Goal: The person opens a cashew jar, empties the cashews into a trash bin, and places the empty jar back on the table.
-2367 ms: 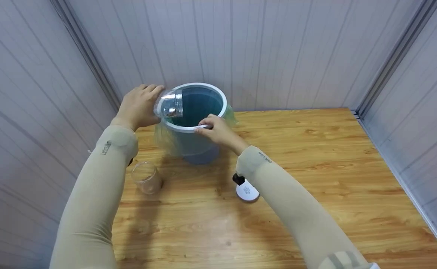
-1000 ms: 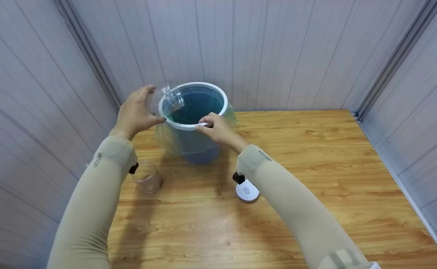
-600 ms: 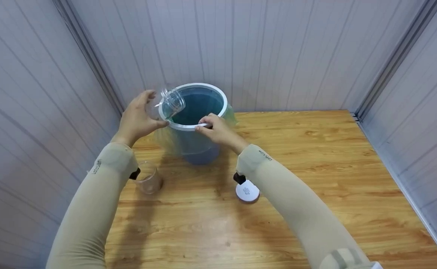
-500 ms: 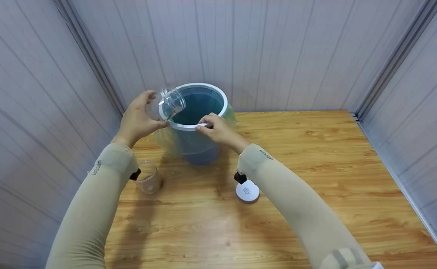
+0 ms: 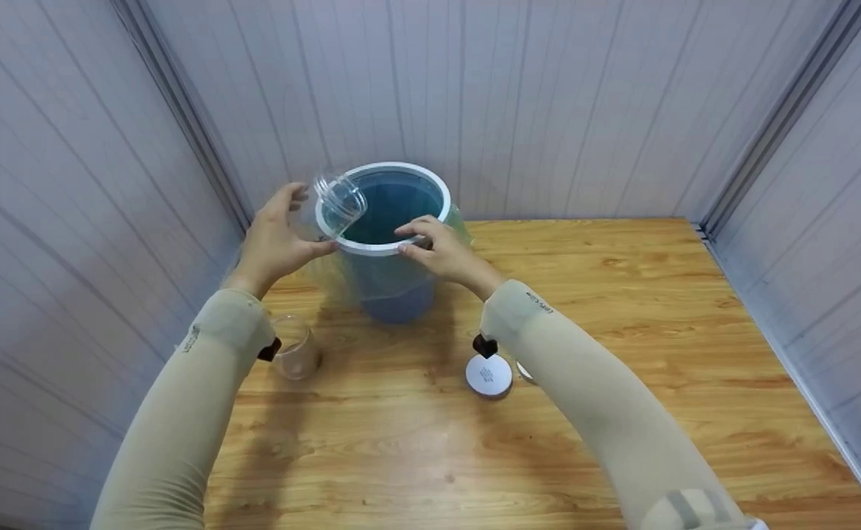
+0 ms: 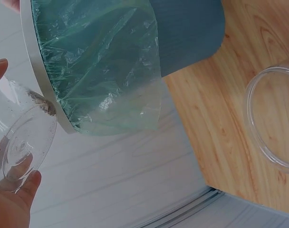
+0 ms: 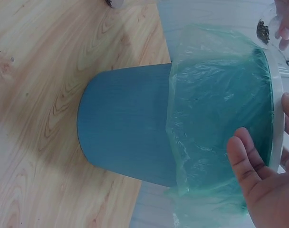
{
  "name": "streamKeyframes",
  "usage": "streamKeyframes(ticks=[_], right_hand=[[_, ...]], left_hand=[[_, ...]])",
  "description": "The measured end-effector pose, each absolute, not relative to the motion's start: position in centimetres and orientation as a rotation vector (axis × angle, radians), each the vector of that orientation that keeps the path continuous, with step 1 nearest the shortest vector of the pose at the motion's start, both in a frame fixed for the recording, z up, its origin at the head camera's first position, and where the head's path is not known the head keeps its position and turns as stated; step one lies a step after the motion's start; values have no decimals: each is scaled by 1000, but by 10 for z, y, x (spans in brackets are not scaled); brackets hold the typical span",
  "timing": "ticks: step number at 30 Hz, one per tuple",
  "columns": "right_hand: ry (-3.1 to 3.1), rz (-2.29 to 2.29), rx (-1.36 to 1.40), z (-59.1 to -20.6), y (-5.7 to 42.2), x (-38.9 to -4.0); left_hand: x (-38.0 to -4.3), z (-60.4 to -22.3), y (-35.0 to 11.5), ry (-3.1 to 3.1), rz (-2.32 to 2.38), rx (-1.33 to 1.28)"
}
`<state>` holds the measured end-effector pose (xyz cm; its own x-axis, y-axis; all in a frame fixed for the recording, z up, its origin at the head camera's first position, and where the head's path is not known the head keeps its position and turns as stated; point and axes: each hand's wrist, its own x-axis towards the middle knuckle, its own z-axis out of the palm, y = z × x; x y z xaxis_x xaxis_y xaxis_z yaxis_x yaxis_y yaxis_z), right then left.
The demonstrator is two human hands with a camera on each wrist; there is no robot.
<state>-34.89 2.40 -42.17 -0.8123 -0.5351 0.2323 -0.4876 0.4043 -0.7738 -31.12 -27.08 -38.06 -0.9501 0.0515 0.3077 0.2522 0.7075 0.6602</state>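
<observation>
My left hand (image 5: 276,239) holds a clear jar (image 5: 338,202) tilted, its mouth over the opening of a blue waste bin (image 5: 397,302). Small dark dry bits (image 7: 263,32) cling inside the jar, low on its wall. A thin green bin liner (image 6: 104,71) lines the bin and hangs over its outside, under a white rim ring (image 5: 371,249). My right hand (image 5: 449,254) is at the near right part of that ring, thumb outside and fingers spread above the opening. A gap shows between its thumb and fingers. The bottom of the bin's inside is hidden.
A second clear jar (image 5: 296,353) stands on the wooden table (image 5: 401,442), left of the bin. Near my right forearm lies a white round lid (image 5: 489,376), with another pale round piece (image 5: 525,372) partly hidden by the sleeve. Panel walls close in the back and sides.
The jar has turned from lying sideways to a steeper tilt over the bin. My right hand has loosened its pinch on the rim ring and shifted slightly right.
</observation>
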Motion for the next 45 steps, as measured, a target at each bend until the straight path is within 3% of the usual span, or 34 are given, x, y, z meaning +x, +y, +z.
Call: streamKeyframes(ticks=[45], right_hand=[[2793, -1453, -799, -408, 90, -331]], left_hand=[[-283, -407, -263, -2520, -1253, -332]])
